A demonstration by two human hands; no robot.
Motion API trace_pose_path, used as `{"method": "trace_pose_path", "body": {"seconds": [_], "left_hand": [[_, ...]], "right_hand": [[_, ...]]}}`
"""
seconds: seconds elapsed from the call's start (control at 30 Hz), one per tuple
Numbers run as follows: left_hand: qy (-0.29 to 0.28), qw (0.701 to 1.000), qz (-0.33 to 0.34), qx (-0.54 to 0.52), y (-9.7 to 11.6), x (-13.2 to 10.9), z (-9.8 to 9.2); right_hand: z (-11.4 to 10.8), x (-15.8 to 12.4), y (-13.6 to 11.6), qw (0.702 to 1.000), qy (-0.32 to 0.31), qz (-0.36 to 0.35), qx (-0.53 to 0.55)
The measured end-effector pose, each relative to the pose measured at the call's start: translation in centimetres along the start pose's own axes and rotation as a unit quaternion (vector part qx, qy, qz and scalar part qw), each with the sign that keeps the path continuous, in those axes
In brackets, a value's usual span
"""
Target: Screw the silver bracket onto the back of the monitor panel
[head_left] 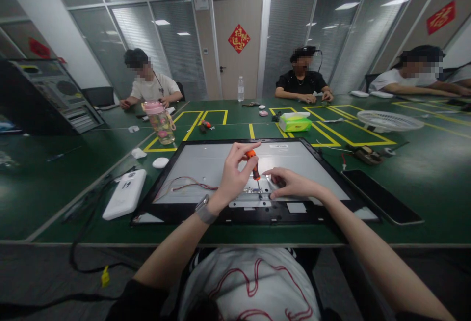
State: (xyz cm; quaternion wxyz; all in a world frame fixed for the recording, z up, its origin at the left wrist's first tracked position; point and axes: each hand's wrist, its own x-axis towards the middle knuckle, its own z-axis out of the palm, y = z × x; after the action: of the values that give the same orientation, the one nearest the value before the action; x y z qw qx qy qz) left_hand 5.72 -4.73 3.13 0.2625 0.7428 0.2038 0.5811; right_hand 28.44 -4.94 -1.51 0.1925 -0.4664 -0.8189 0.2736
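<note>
1. Two bare hands work over a grey panel (pixel 312 169) with a black frame, lying flat on the near side of a green table (pixel 206 235).
2. The left hand (pixel 235 178) holds an orange-and-black screwdriver (pixel 256 171) by its handle, in a narrow fingertip grip; the shaft points down at a metal bracket (pixel 241 203) on the panel's near part.
3. The right hand (pixel 294 183) is just right of the shaft, thumb and forefinger apart; whether it holds anything small, I cannot tell.
4. Thin wires (pixel 187 179) cross the panel's left half.
5. Beside the panel are a white power bank (pixel 125 194), left, and a dark flat device (pixel 380 196), right.
</note>
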Motion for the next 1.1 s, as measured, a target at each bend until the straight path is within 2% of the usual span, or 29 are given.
{"method": "trace_pose_path", "body": {"seconds": [0.1, 0.23, 0.47, 0.7, 0.87, 1.1], "left_hand": [[0.012, 1.000, 0.008, 0.002, 0.01, 0.01, -0.05], [-0.013, 1.000, 0.014, -0.005, 0.19, 0.03, -0.20], [0.019, 1.000, 0.003, -0.019, 0.06, 0.13, 0.09], [-0.024, 0.996, -0.033, -0.080, 0.08, 0.29, -0.12], [0.008, 0.998, -0.031, -0.050, -0.11, 0.33, 0.03], [-0.013, 0.989, -0.059, -0.131, -0.03, 0.48, -0.16]], "right_hand": [[0.03, -0.04, 0.10, 1.000, 0.003, 0.001, -0.001], [0.00, -0.10, 0.04, 1.000, 0.000, 0.000, 0.000], [0.01, -0.08, 0.04, 1.000, 0.001, 0.001, 0.001], [-0.06, -0.08, 0.06, 1.000, -0.008, 0.006, 0.000], [0.00, 0.00, 0.25, 1.000, -0.005, 0.008, 0.007], [-0.02, -0.06, 0.24, 1.000, -0.003, 0.007, 0.011]]}}
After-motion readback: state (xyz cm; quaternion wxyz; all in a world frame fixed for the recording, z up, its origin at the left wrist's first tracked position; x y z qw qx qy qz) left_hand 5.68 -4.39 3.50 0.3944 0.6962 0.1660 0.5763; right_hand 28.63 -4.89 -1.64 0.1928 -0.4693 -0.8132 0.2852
